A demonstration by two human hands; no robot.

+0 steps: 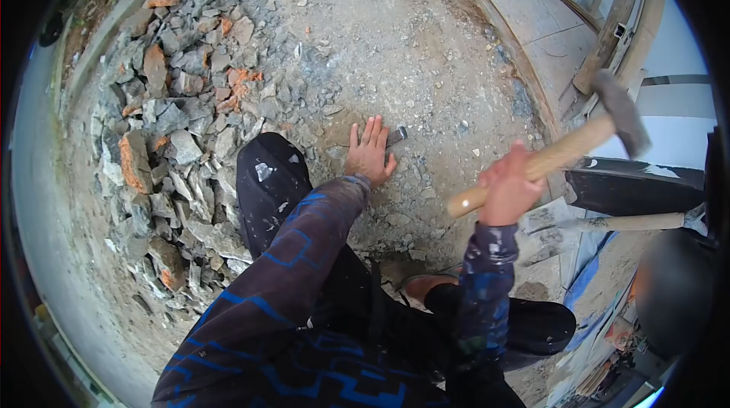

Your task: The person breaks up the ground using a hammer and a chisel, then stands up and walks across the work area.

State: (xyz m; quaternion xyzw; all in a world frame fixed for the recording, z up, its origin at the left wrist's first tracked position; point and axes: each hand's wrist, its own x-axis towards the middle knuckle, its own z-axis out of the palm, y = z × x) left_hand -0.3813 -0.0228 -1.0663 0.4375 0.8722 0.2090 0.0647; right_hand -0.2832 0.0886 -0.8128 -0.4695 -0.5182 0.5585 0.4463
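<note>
My right hand is closed around the wooden handle of a sledgehammer, raised above the ground on the right. Its dark metal head is up at the far end, slightly blurred. Lower and to the left, my left hand reaches down to the rubble-strewn ground with its fingers stretched out and the thumb apart. Beside its index finger a short metal piece, like the end of a chisel, shows; the rest of it is hidden, and I cannot tell whether the hand touches it.
Broken concrete and brick chunks are heaped along the left. A shovel lies to the right, near wooden planks leaning by a wall. My bent knees flank the work spot, and a concrete edge runs along the right.
</note>
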